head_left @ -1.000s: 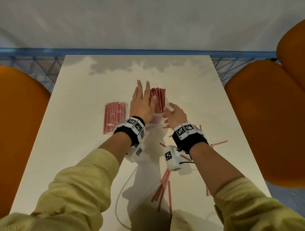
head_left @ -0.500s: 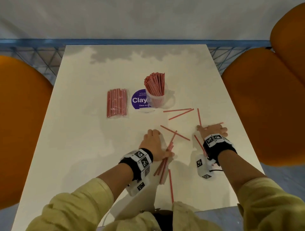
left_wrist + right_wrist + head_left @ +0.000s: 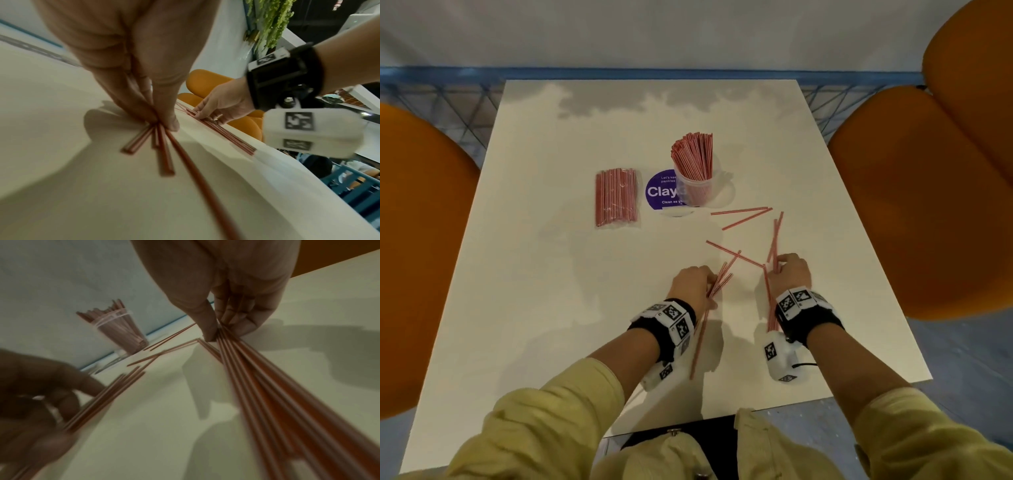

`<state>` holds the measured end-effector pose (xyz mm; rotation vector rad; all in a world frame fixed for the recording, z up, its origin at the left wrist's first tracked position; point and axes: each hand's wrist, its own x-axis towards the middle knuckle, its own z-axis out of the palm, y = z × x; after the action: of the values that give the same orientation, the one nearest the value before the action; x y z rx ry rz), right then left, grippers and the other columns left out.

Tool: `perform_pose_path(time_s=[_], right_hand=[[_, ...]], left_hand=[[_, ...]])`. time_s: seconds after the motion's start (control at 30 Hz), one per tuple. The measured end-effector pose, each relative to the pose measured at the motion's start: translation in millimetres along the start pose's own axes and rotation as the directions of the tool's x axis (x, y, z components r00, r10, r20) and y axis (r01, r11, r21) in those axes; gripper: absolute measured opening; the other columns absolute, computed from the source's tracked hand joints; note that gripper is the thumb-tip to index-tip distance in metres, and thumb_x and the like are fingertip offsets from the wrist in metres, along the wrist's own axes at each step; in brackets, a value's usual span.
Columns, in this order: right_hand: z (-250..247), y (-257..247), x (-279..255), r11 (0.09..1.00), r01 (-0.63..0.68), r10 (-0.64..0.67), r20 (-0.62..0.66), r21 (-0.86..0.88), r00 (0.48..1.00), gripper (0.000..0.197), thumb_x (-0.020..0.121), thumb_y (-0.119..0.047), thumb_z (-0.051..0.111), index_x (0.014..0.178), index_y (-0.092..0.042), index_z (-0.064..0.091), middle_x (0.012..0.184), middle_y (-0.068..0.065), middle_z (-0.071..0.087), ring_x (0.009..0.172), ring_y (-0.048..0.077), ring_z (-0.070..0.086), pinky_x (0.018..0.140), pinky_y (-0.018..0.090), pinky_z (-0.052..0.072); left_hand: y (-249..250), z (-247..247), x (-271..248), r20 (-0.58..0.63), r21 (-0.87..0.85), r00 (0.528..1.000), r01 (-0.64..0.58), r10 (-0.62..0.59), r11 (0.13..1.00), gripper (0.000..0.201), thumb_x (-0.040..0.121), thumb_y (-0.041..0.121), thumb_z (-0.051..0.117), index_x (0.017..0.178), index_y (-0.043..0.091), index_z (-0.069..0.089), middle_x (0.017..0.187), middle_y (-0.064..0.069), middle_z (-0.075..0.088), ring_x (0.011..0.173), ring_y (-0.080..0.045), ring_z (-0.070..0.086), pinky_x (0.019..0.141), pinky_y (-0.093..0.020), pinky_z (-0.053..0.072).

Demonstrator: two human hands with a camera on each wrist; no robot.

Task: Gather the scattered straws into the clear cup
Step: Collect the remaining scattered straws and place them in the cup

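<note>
The clear cup [image 3: 693, 192] stands mid-table, packed with upright red-and-white straws [image 3: 692, 156]; the right wrist view shows the cup [image 3: 121, 332] too. My left hand [image 3: 693, 286] pinches a small bunch of straws [image 3: 719, 281] against the table near the front; that pinch [image 3: 158, 123] shows in the left wrist view. My right hand [image 3: 789, 270] grips another bunch of straws [image 3: 774, 240] that runs back under the wrist, fanned out [image 3: 257, 378] in the right wrist view. Three loose straws [image 3: 739, 210] lie on the table between the cup and my hands.
A wrapped pack of straws [image 3: 615, 197] lies left of the cup, beside a purple round sticker [image 3: 661, 190]. Orange chairs [image 3: 914, 192] flank the white table [image 3: 544, 274] on both sides. The near table edge is just behind my wrists.
Both hands drew back from the cup to the near part of the table. They went from lying flat on the scattered straws to pinching them into two bunches.
</note>
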<state>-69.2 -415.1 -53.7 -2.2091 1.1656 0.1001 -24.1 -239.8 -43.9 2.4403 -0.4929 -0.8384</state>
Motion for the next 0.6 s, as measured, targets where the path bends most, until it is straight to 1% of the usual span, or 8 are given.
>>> perform_pose_path(time_s=[0.1, 0.17, 0.23, 0.27, 0.33, 0.37, 0.47, 0.6], right_hand=[[10.3, -6.4, -16.0, 0.998, 0.060, -0.060, 0.031, 0.002, 0.998, 0.035, 0.088, -0.012, 0.057, 0.122, -0.003, 0.052, 0.128, 0.016, 0.052, 0.115, 0.031, 0.054, 0.096, 0.033, 0.042], [14.1, -8.7, -22.6, 0.997, 0.080, -0.080, 0.064, 0.007, 0.995, 0.037, 0.087, -0.014, 0.059, 0.122, -0.005, 0.052, 0.127, 0.015, 0.053, 0.113, 0.029, 0.056, 0.094, 0.032, 0.043], [11.9, -8.3, -25.9, 0.997, 0.074, -0.073, 0.113, -0.006, 0.991, 0.048, 0.083, -0.021, 0.066, 0.125, -0.006, 0.049, 0.129, 0.014, 0.052, 0.114, 0.027, 0.056, 0.094, 0.031, 0.044], [9.6, -6.8, -27.4, 0.998, 0.064, -0.060, 0.146, -0.025, 0.988, 0.057, 0.080, -0.026, 0.070, 0.128, -0.006, 0.047, 0.130, 0.013, 0.050, 0.115, 0.027, 0.055, 0.094, 0.031, 0.045], [6.8, -4.5, -31.6, 0.995, 0.048, -0.031, 0.205, -0.082, 0.978, 0.073, 0.071, -0.031, 0.078, 0.131, -0.007, 0.043, 0.131, 0.011, 0.048, 0.118, 0.025, 0.053, 0.095, 0.032, 0.046], [7.0, -4.5, -34.1, 0.992, 0.049, -0.023, 0.221, -0.112, 0.975, 0.076, 0.069, -0.030, 0.080, 0.131, -0.008, 0.042, 0.131, 0.011, 0.048, 0.118, 0.025, 0.053, 0.095, 0.032, 0.046], [14.2, -11.8, -39.5, 0.990, 0.062, -0.030, 0.237, -0.127, 0.971, 0.069, 0.068, -0.021, 0.081, 0.127, -0.008, 0.046, 0.126, 0.011, 0.055, 0.114, 0.024, 0.056, 0.094, 0.032, 0.048], [25.5, -24.5, -48.8, 0.993, 0.103, -0.090, 0.202, -0.055, 0.975, 0.042, 0.075, -0.012, 0.073, 0.114, -0.007, 0.059, 0.113, 0.011, 0.067, 0.105, 0.025, 0.063, 0.090, 0.034, 0.052]], left_hand=[[2.7, -2.2, 5.2, -0.052, -0.049, 0.999, 0.010, -0.013, 0.999, 0.041, 0.079, 0.013, 0.072, 0.119, 0.011, 0.062, 0.113, -0.011, 0.067, 0.107, -0.026, 0.061, 0.094, -0.030, 0.048], [0.9, -3.5, 5.6, -0.106, -0.091, 0.994, 0.026, -0.036, 0.995, 0.042, 0.080, 0.019, 0.072, 0.119, 0.010, 0.062, 0.114, -0.011, 0.065, 0.107, -0.026, 0.060, 0.094, -0.031, 0.048], [-4.5, -6.1, 2.3, -0.122, -0.088, 0.990, 0.058, -0.069, 0.994, 0.057, 0.075, 0.030, 0.077, 0.125, 0.011, 0.056, 0.120, -0.009, 0.059, 0.111, -0.025, 0.057, 0.096, -0.033, 0.047], [-8.4, -7.1, -0.5, -0.101, -0.050, 0.992, 0.075, -0.080, 0.996, 0.067, 0.071, 0.034, 0.079, 0.128, 0.012, 0.051, 0.124, -0.008, 0.054, 0.114, -0.025, 0.055, 0.098, -0.033, 0.046], [-13.8, -7.6, -6.7, -0.043, 0.045, 0.995, 0.089, -0.087, 0.995, 0.080, 0.066, 0.032, 0.082, 0.132, 0.013, 0.042, 0.128, -0.009, 0.047, 0.116, -0.027, 0.052, 0.098, -0.035, 0.044], [-14.2, -6.6, -9.4, -0.023, 0.070, 0.996, 0.089, -0.087, 0.994, 0.081, 0.066, 0.028, 0.083, 0.132, 0.013, 0.039, 0.128, -0.009, 0.046, 0.116, -0.028, 0.052, 0.097, -0.034, 0.044], [-10.0, 0.1, -10.7, -0.031, 0.039, 0.996, 0.090, -0.088, 0.995, 0.068, 0.073, 0.018, 0.078, 0.131, 0.010, 0.042, 0.126, -0.012, 0.054, 0.116, -0.028, 0.054, 0.096, -0.033, 0.044], [6.6, 9.2, -6.8, -0.080, -0.085, 0.991, 0.099, -0.105, 0.992, 0.043, 0.081, 0.014, 0.067, 0.123, 0.007, 0.055, 0.118, -0.013, 0.063, 0.110, -0.028, 0.059, 0.093, -0.034, 0.049]])
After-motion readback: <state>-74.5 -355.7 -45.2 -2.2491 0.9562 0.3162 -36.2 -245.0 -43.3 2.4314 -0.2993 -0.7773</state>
